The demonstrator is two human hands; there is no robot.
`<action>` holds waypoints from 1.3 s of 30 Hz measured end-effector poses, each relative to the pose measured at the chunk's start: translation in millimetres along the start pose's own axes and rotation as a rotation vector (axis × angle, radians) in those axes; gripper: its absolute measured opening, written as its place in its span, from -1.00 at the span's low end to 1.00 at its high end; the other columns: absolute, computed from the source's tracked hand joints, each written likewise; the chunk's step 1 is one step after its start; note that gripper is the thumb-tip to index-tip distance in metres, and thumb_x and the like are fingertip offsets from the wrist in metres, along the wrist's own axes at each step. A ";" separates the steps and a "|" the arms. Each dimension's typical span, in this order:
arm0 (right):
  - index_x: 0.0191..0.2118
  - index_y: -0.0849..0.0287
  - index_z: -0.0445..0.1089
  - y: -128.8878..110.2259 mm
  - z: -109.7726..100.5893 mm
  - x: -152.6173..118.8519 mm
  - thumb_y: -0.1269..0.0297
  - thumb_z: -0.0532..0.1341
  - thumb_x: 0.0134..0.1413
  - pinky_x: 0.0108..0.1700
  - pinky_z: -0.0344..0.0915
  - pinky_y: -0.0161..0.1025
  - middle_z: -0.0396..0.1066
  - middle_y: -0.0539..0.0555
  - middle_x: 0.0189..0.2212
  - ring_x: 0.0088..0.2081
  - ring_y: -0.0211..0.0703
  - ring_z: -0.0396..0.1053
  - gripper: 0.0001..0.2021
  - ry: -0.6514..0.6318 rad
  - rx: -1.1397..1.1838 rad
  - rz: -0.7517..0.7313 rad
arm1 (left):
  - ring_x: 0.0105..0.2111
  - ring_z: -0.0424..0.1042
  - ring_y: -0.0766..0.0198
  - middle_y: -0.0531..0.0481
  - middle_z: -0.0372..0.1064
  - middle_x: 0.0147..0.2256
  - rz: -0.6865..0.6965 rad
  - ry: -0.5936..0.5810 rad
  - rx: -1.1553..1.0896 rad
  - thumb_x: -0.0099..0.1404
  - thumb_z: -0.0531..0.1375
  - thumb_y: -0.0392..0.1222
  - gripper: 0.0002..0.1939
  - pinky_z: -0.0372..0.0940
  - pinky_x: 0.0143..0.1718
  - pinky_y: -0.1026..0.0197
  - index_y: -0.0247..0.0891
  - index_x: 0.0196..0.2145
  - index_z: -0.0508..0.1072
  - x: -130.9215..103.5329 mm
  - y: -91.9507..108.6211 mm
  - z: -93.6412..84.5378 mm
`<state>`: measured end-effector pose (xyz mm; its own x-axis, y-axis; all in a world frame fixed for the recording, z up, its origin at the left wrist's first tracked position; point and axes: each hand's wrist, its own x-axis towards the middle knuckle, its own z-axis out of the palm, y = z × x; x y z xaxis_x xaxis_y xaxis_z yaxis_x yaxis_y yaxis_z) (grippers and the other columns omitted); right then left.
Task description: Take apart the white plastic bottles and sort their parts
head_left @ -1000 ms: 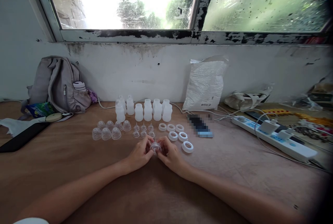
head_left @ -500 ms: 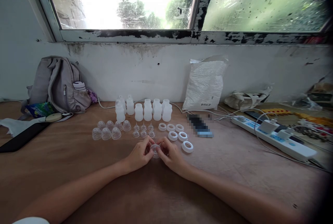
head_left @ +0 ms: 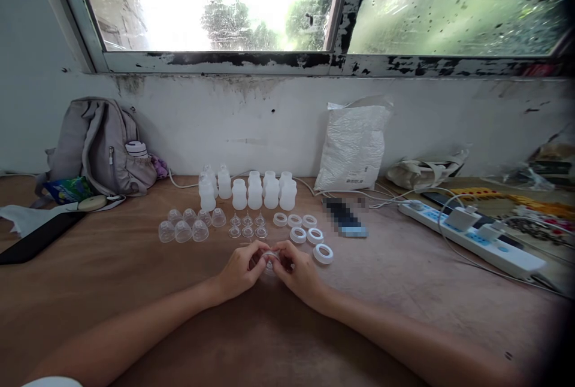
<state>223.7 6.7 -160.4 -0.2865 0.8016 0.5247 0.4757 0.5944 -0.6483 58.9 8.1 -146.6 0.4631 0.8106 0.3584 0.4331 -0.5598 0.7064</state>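
My left hand [head_left: 245,266] and my right hand [head_left: 291,264] meet low over the table, fingertips pinched together on one baby bottle nipple [head_left: 270,266]. It is clear, and fingers cover much of it; a pale rim shows between the thumbs, perhaps a collar ring. Just beyond the hands stand several clear nipples [head_left: 247,231] in two rows. White collar rings [head_left: 297,235] lie to their right, the closest ring [head_left: 323,253] beside my right hand. Several clear dome caps [head_left: 183,231] are grouped on the left. Behind these stand frosted baby bottles [head_left: 254,192].
A grey backpack [head_left: 101,147] leans on the wall at the left, near a black flat object [head_left: 42,237]. To the right are a white plastic package [head_left: 353,147], a blurred-out phone [head_left: 345,217] and a power strip [head_left: 471,240] with cables.
The nipple has been tipped between my fingers: its round face showed before, and now its rim is seen more edge-on. Both hands have barely shifted, and the other parts lie as before.
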 end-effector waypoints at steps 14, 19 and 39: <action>-0.38 0.16 0.12 -3.5 -1.2 -0.6 0.40 0.04 -0.01 -0.57 0.03 -0.42 0.11 -0.11 -0.64 -0.63 -0.35 0.10 -0.97 -0.069 -0.044 -0.028 | -0.50 0.28 0.38 0.03 0.31 -0.46 0.025 0.001 0.019 0.22 -0.02 -0.24 -0.87 0.18 -0.48 0.37 -0.29 -0.31 0.28 -2.1 0.2 0.6; -0.40 0.15 0.09 -2.2 -1.7 -1.2 0.41 0.04 -0.02 -0.57 0.03 -0.41 0.13 -0.11 -0.64 -0.63 -0.35 0.11 -0.94 -0.055 -0.024 -0.002 | -0.46 0.30 0.37 0.02 0.32 -0.42 0.034 -0.018 0.023 0.23 -0.03 -0.24 -0.83 0.18 -0.47 0.37 -0.28 -0.24 0.27 -1.8 -1.0 1.2; -0.28 0.13 0.07 -3.5 -3.2 -2.8 0.54 0.03 -0.16 -0.54 0.05 -0.40 0.19 -0.12 -0.60 -0.61 -0.33 0.14 -0.74 -0.128 -0.006 -0.008 | -0.57 0.19 0.40 0.13 0.21 -0.55 -0.023 0.077 0.021 0.05 0.05 -0.36 -0.84 0.13 -0.51 0.36 -0.24 -0.35 0.22 -2.8 -0.1 4.9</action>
<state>225.6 2.2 -157.9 -0.3941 0.7984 0.4552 0.4777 0.6011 -0.6407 61.4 5.0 -150.6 0.3922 0.8337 0.3887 0.4597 -0.5436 0.7023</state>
